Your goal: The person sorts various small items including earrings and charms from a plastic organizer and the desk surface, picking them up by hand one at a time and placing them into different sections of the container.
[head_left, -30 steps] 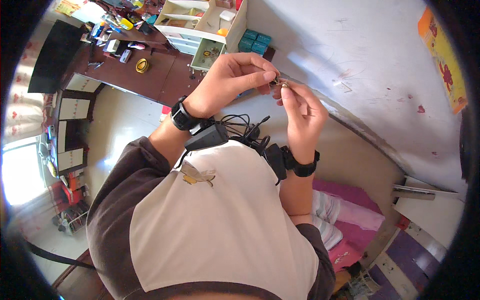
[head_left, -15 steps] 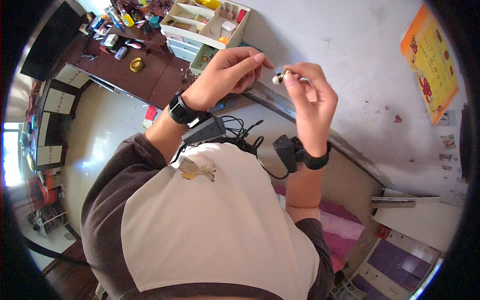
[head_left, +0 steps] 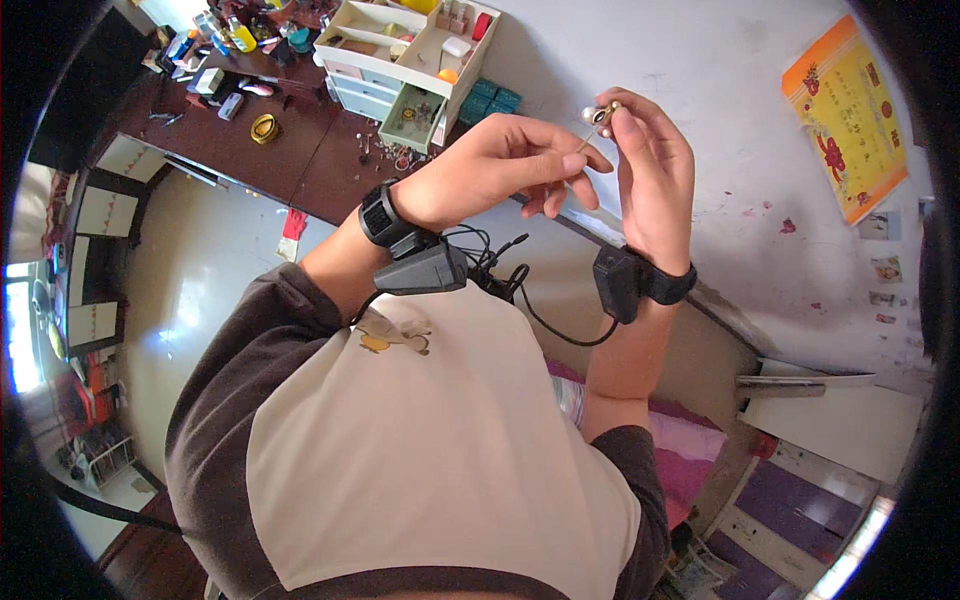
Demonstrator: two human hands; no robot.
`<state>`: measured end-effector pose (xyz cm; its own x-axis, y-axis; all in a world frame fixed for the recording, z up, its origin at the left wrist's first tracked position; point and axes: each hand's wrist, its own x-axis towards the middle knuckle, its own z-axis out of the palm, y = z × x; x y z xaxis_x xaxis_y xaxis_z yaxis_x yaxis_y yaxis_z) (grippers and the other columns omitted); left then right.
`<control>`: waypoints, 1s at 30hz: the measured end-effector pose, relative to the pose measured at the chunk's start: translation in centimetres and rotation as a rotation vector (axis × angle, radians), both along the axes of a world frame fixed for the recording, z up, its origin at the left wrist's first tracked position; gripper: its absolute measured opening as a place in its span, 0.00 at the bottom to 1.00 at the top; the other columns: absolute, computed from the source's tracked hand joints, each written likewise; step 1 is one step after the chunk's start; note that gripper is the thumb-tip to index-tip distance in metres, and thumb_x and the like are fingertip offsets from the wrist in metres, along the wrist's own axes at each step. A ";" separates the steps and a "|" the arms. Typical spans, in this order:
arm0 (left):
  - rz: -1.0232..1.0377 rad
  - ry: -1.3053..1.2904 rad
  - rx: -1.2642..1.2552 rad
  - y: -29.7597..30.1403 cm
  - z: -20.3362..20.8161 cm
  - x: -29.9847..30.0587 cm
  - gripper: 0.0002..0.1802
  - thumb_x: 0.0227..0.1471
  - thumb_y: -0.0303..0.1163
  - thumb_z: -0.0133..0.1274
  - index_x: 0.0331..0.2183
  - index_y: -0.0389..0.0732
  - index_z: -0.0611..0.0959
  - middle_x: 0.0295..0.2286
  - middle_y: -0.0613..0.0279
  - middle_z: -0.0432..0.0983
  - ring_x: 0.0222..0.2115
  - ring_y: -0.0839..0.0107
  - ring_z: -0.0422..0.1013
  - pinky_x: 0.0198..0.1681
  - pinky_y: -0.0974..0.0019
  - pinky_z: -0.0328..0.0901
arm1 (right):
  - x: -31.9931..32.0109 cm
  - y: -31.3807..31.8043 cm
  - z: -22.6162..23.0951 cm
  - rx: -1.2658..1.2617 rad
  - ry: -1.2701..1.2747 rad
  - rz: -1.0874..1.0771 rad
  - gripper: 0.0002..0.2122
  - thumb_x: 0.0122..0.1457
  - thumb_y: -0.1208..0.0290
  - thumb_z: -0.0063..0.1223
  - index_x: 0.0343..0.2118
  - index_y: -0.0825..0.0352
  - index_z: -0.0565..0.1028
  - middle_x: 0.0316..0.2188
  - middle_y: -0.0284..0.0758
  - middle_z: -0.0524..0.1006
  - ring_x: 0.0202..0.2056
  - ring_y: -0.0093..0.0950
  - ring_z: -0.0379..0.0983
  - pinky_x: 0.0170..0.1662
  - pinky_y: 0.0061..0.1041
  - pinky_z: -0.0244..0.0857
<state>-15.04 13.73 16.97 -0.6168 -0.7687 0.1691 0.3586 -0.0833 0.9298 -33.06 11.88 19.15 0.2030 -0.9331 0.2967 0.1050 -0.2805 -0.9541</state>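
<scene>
Pale wall (head_left: 620, 50) and brown desk (head_left: 290, 165) around a raised pearl ornament (head_left: 602, 116)

Dark brown and crowded toward its far end, the desk stands beyond the left forearm. On it sit a yellow ring-shaped item (head_left: 264, 128) and a white organizer (head_left: 475, 65) with several compartments. One light green drawer (head_left: 404, 143) is pulled out, small pieces lying inside it, and more small bits are scattered on the desk just beside it. Teal boxes (head_left: 490, 100) are stacked next to the organizer. Toward the right, an orange-and-yellow poster (head_left: 845, 120) hangs on the wall.

Against that wall, the right hand (head_left: 655, 165) is raised with its thumb and fingers pinched on the ornament, which has white pearl-like beads and gold and dark parts. Just below and to its left is the left hand (head_left: 515, 165), with thumb and forefinger near each other and the remaining fingers curled loosely. A thin pale line (head_left: 590, 138) runs between the left fingertips and the ornament; whether those fingertips grip it, I cannot tell, nor whether it is a pin or a strand.

Each wrist wears a black band, with a black box (head_left: 425, 272) at the left one and another (head_left: 617, 285) at the right. Black cables (head_left: 480, 245) hang between them, above the cream shirt front (head_left: 440, 460).
</scene>
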 end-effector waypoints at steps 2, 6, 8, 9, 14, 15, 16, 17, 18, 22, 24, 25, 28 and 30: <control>0.011 0.023 0.019 -0.1 -1.1 0.2 0.17 0.59 0.37 0.44 0.43 0.34 0.76 0.28 0.64 0.77 0.23 0.83 0.67 0.25 0.79 0.61 | 0.5 -0.2 -0.6 0.017 -0.028 0.029 0.08 0.57 0.71 0.52 0.37 0.71 0.75 0.35 0.33 0.76 0.41 0.20 0.68 0.47 0.21 0.59; 0.014 0.034 0.035 -0.4 -3.0 1.4 0.21 0.60 0.40 0.41 0.47 0.34 0.73 0.33 0.61 0.76 0.28 0.79 0.69 0.30 0.76 0.64 | 1.0 -0.8 -1.6 0.045 -0.061 0.100 0.08 0.59 0.73 0.49 0.38 0.71 0.73 0.38 0.38 0.76 0.41 0.23 0.70 0.48 0.22 0.60; 0.089 -0.078 -0.065 -1.0 -3.9 2.7 0.24 0.61 0.44 0.37 0.49 0.35 0.70 0.38 0.57 0.74 0.36 0.73 0.70 0.38 0.71 0.66 | 1.3 -1.6 -2.5 0.079 -0.110 0.105 0.08 0.59 0.73 0.48 0.38 0.71 0.72 0.37 0.39 0.76 0.41 0.25 0.71 0.48 0.24 0.62; 0.137 -0.123 -0.073 -1.4 -4.3 3.7 0.24 0.61 0.43 0.38 0.50 0.35 0.70 0.40 0.56 0.74 0.38 0.71 0.70 0.40 0.69 0.66 | 1.6 -1.8 -2.9 0.100 -0.166 0.102 0.08 0.60 0.73 0.48 0.39 0.71 0.72 0.37 0.40 0.76 0.40 0.27 0.72 0.48 0.26 0.63; 0.582 -0.062 0.011 -4.0 -10.3 11.6 0.24 0.59 0.41 0.41 0.54 0.39 0.66 0.48 0.55 0.69 0.46 0.66 0.68 0.50 0.65 0.63 | 1.5 -4.1 -7.8 0.342 -0.124 0.050 0.07 0.60 0.73 0.47 0.38 0.69 0.71 0.36 0.40 0.76 0.34 0.28 0.75 0.36 0.20 0.70; 0.567 0.155 0.118 -4.6 -12.6 13.7 0.26 0.59 0.40 0.42 0.56 0.42 0.61 0.49 0.54 0.68 0.48 0.66 0.66 0.50 0.63 0.62 | 1.5 -4.9 -9.8 0.405 -0.137 0.062 0.07 0.59 0.73 0.48 0.38 0.69 0.71 0.35 0.40 0.76 0.33 0.28 0.75 0.36 0.22 0.71; 0.702 0.158 0.204 -4.7 -14.8 15.4 0.26 0.59 0.38 0.43 0.56 0.43 0.61 0.48 0.55 0.68 0.46 0.66 0.68 0.48 0.65 0.64 | 1.7 -5.6 -11.8 0.461 -0.142 0.096 0.07 0.59 0.73 0.49 0.38 0.69 0.71 0.35 0.40 0.76 0.34 0.28 0.75 0.36 0.22 0.71; 0.837 0.163 0.296 -4.4 -17.2 16.7 0.25 0.58 0.36 0.44 0.56 0.45 0.61 0.47 0.56 0.69 0.45 0.65 0.69 0.46 0.66 0.65 | 2.1 -6.1 -13.6 0.520 -0.144 0.129 0.07 0.59 0.73 0.50 0.38 0.69 0.71 0.35 0.39 0.76 0.34 0.28 0.75 0.36 0.23 0.71; 0.923 0.093 0.396 -3.9 -19.9 17.6 0.25 0.58 0.38 0.44 0.56 0.45 0.61 0.48 0.56 0.69 0.45 0.65 0.69 0.47 0.65 0.65 | 2.6 -6.4 -15.1 0.575 -0.147 0.128 0.07 0.59 0.73 0.50 0.37 0.70 0.71 0.35 0.39 0.76 0.34 0.29 0.75 0.36 0.24 0.72; 0.962 0.148 0.930 0.9 -37.8 21.1 0.30 0.53 0.41 0.52 0.55 0.43 0.63 0.49 0.57 0.68 0.43 0.65 0.68 0.45 0.63 0.65 | 5.9 -8.3 -18.2 0.719 -0.096 0.148 0.07 0.59 0.74 0.50 0.37 0.69 0.71 0.34 0.38 0.75 0.33 0.29 0.75 0.37 0.26 0.73; 0.931 0.352 1.154 3.8 -46.4 19.6 0.24 0.54 0.38 0.50 0.51 0.42 0.67 0.47 0.57 0.69 0.41 0.66 0.69 0.41 0.64 0.67 | 7.7 -9.8 -19.6 0.749 -0.077 0.156 0.07 0.59 0.74 0.50 0.38 0.69 0.70 0.33 0.38 0.75 0.33 0.30 0.75 0.37 0.26 0.72; 0.983 0.420 1.221 5.0 -48.1 17.8 0.21 0.55 0.37 0.49 0.50 0.41 0.69 0.46 0.57 0.70 0.39 0.66 0.69 0.39 0.64 0.67 | 8.5 -10.7 -20.4 0.763 -0.060 0.159 0.07 0.59 0.74 0.50 0.38 0.69 0.70 0.33 0.38 0.75 0.33 0.30 0.75 0.37 0.26 0.72; 1.003 0.272 1.291 2.9 -43.7 14.8 0.20 0.54 0.32 0.50 0.49 0.42 0.69 0.39 0.59 0.74 0.36 0.67 0.70 0.35 0.66 0.67 | 10.3 -13.1 -22.5 0.673 -0.032 0.062 0.06 0.58 0.75 0.50 0.37 0.71 0.71 0.33 0.37 0.76 0.32 0.27 0.74 0.36 0.23 0.71; 0.965 0.127 1.271 1.1 -45.1 16.4 0.20 0.53 0.32 0.51 0.48 0.42 0.69 0.37 0.61 0.74 0.34 0.68 0.70 0.33 0.67 0.67 | 11.9 -14.7 -24.3 0.582 0.141 0.050 0.06 0.58 0.75 0.50 0.36 0.72 0.71 0.32 0.37 0.76 0.32 0.25 0.74 0.36 0.21 0.70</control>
<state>1.34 14.82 -28.15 0.1278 -0.5194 -0.8449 0.7987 -0.4511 0.3982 -21.19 -2.79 -5.11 0.2512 -0.9226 -0.2927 -0.0341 0.2938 -0.9553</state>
